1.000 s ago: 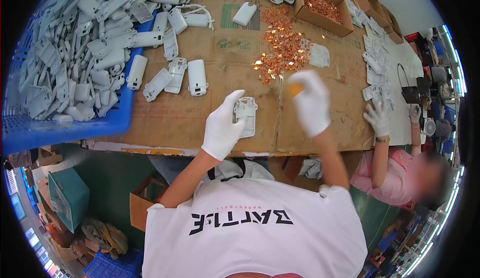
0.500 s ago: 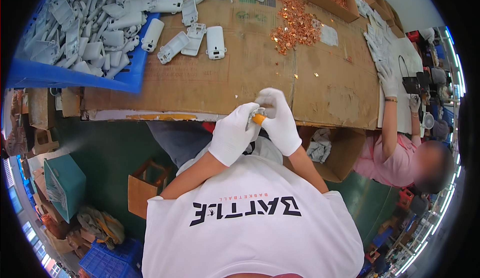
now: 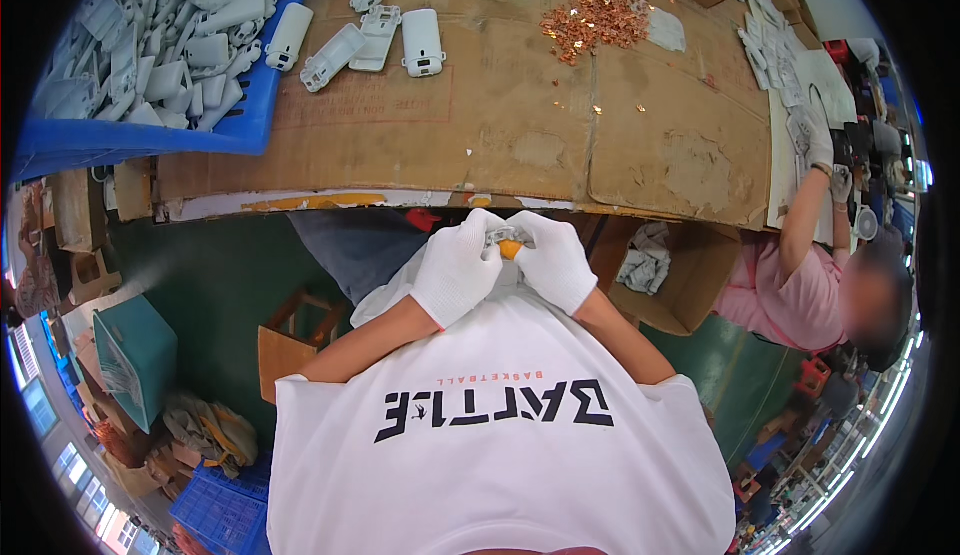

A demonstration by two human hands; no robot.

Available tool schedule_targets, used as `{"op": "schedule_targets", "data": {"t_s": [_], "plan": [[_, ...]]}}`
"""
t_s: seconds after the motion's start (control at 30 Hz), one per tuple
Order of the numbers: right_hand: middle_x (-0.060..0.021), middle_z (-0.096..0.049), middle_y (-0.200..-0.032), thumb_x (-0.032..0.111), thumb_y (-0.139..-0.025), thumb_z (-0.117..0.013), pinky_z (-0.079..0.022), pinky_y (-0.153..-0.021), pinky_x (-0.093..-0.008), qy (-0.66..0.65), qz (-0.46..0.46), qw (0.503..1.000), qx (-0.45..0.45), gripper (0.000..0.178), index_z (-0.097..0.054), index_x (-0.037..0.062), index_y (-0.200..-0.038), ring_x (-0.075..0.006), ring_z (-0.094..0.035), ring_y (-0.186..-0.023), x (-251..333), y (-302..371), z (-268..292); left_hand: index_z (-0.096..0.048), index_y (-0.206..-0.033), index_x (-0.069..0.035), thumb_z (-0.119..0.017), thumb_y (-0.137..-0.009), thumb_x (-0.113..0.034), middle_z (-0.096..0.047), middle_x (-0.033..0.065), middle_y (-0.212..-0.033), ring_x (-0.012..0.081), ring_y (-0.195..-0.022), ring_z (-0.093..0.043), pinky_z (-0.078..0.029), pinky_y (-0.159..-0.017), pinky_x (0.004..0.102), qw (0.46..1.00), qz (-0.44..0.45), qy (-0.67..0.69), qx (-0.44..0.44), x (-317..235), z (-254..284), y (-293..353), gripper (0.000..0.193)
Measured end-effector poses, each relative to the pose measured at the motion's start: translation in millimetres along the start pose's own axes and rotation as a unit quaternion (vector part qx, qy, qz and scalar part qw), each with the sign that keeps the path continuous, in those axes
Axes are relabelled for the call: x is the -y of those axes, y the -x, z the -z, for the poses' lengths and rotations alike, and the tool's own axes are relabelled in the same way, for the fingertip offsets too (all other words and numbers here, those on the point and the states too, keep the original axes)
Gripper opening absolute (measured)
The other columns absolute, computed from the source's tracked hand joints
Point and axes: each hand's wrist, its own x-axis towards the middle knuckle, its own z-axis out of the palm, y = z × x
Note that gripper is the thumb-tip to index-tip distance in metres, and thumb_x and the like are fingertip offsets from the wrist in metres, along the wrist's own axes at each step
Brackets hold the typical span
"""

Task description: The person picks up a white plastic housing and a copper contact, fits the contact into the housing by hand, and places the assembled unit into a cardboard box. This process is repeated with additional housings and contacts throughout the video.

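Observation:
Close to my body, just off the near table edge, both white-gloved hands meet around a small whitish plastic part (image 3: pixel 502 235). My left hand (image 3: pixel 458 270) pinches its left side. The fingers of my right hand (image 3: pixel 553 263) are closed on its right side. A yellow-orange patch (image 3: pixel 510 249) shows between them by the right thumb; whether it covers the thumb or belongs to the part, I cannot tell. Gloves hide most of the part. On the table ahead lie several loose white plastic housings (image 3: pixel 423 43), beside a blue crate (image 3: pixel 150 140) heaped with more.
Small copper-coloured pieces (image 3: pixel 595 15) are piled on the cardboard-covered table (image 3: pixel 480 125). An open cardboard box (image 3: pixel 690 290) with crumpled material stands below the edge at right. A co-worker in pink (image 3: pixel 785 290) reaches over the table's right end. A wooden stool (image 3: pixel 290 350) stands at left.
My hands have come down nearer my body, off the table edge. The right fingers, raised before, have closed in on the part. The co-worker's arm has shifted, and the whole view has tilted slightly.

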Motion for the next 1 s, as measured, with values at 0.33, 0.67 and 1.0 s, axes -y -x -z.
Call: {"op": "schedule_targets", "data": {"t_s": [0.33, 0.67, 1.0], "plan": [[-0.0235, -0.068, -0.094, 0.011, -0.093, -0.057, -0.052, -0.073, -0.0464, -0.041, -0.015, 0.999, 0.01, 0.033, -0.057, 0.0079, -0.126, -0.0428, -0.066, -0.087, 13.0, 23.5, 8.1, -0.06, -0.096, -0.004, -0.065, -0.085, -0.004, -0.066, 0.0166, -0.079, 0.0297, -0.071, -0.068, -0.052, -0.064, 0.0349, 0.998, -0.039, 0.014, 0.042, 3.1, 3.5, -8.0, 0.012], [-0.0198, -0.068, -0.109, 0.011, -0.088, -0.065, -0.054, -0.085, -0.0404, -0.055, -0.008, 0.992, -0.115, 0.042, -0.058, 0.0054, -0.128, -0.0365, -0.067, -0.102, 1.9, 39.4, -16.9, -0.062, -0.096, -0.002, -0.068, -0.086, -0.005, -0.07, 0.016, -0.08, 0.03, -0.077, -0.072, -0.054, -0.068, 0.0362, 0.999, -0.035, 0.035, -0.012, -3.6, 6.8, -10.7, 0.012], [-0.0226, -0.07, -0.102, 0.018, -0.093, -0.048, -0.05, -0.085, -0.0515, 0.183, -0.154, 0.745, -0.622, 0.026, -0.067, 0.0071, -0.107, -0.043, -0.066, -0.099, -229.9, -70.0, 319.6, -0.058, -0.131, -0.011, -0.061, -0.08, 0.005, -0.046, 0.0165, -0.146, 0.04, -0.135, -0.044, -0.038, -0.112, 0.0439, 0.9, -0.235, -0.314, -0.189, -18.0, 77.3, -154.5, 0.053]]}}
